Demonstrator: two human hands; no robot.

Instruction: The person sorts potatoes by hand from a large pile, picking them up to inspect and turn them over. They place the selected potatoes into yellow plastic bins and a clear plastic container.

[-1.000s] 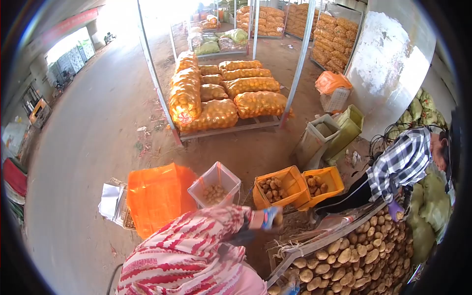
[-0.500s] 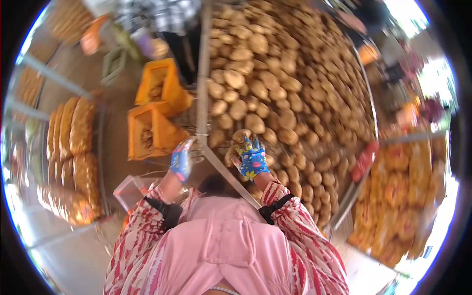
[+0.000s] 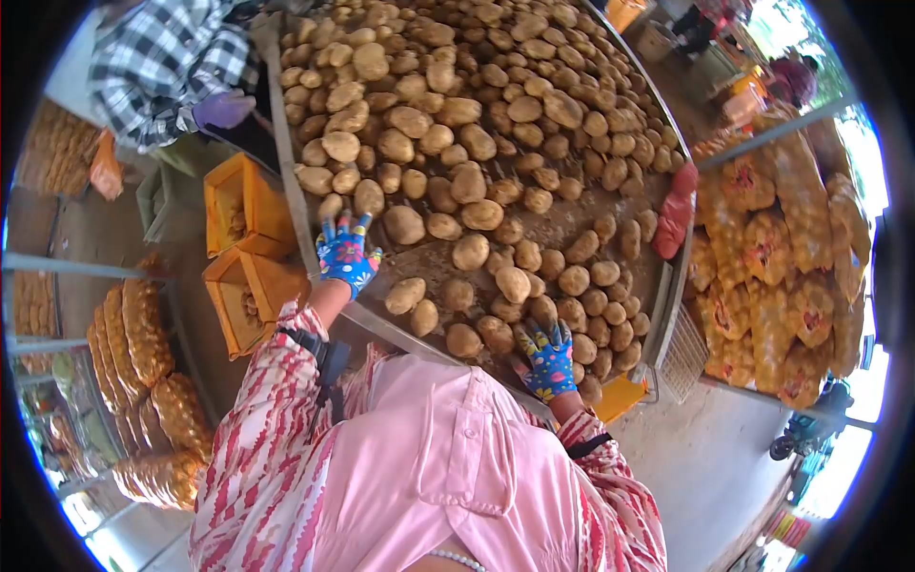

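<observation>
Many brown potatoes (image 3: 410,121) cover a metal-edged sorting table (image 3: 396,329) in front of me. My left hand (image 3: 349,254), in a blue flowered glove, reaches over the table's left rim. Its fingers are spread, with the tips at a potato (image 3: 369,196). Near the front edge, my right hand (image 3: 549,364), gloved alike, lies with fingers apart against several potatoes, touching a potato (image 3: 543,311) at its fingertips. Neither hand is wrapped round anything. Two loose potatoes (image 3: 405,296) lie between my hands, closer to the left one.
Yellow crates (image 3: 250,286) stand left of the table. A co-worker's purple-gloved hand (image 3: 224,110) is at the far left rim. A red bundle (image 3: 676,211) sits on the right rim. Filled mesh sacks (image 3: 762,257) are stacked at right, more sacks (image 3: 143,334) at left.
My view has turned to the right. My hands have moved apart, the right one to the potatoes at the front edge. The left hand has stretched forward to a potato over the left rim.
</observation>
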